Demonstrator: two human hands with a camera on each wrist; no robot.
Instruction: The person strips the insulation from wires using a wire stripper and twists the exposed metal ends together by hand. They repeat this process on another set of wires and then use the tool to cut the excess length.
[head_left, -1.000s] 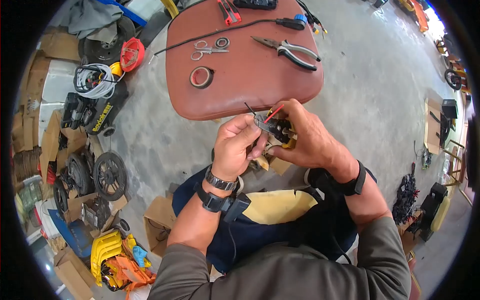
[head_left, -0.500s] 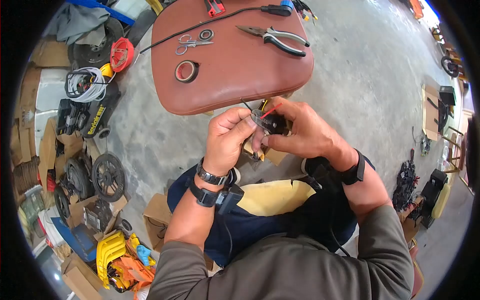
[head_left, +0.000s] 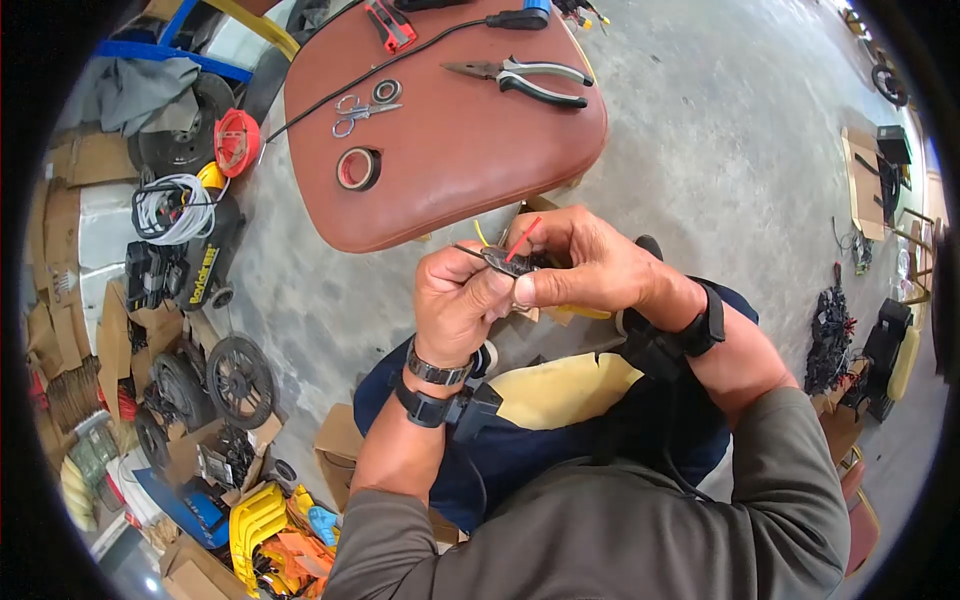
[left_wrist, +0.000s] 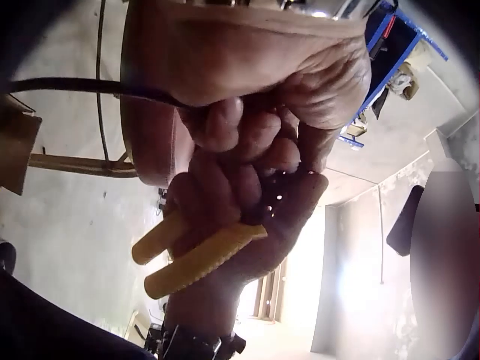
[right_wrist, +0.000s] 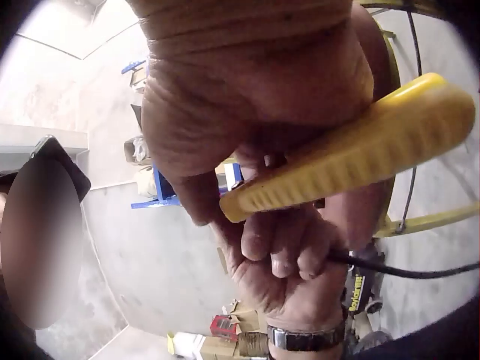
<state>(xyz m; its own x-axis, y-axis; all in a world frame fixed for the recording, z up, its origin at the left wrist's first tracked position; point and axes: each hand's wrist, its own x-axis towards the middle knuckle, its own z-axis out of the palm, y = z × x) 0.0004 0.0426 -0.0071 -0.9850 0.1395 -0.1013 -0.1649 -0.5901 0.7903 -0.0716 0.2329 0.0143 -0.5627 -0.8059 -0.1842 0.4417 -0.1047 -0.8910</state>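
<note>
Fingers of the left hand (head_left: 450, 300) curl round a black cable (right_wrist: 420, 271); those of the right hand (head_left: 590, 268) curl about a yellow-handled tool (right_wrist: 352, 159). From the head, the tool's dark nose shows between the hands, near the red-brown padded seat (head_left: 450, 150), a red wire (head_left: 523, 240) slanting up from it. Both wrist views hide that wire but show the handles' ribbed yellow grips. Both forearms reach forward, angled inward, so the hands meet.

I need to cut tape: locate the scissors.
In the head view, the scissors lie on the padded seat, toward its left, beyond the tape roll and left of the long-nose pliers.
</note>
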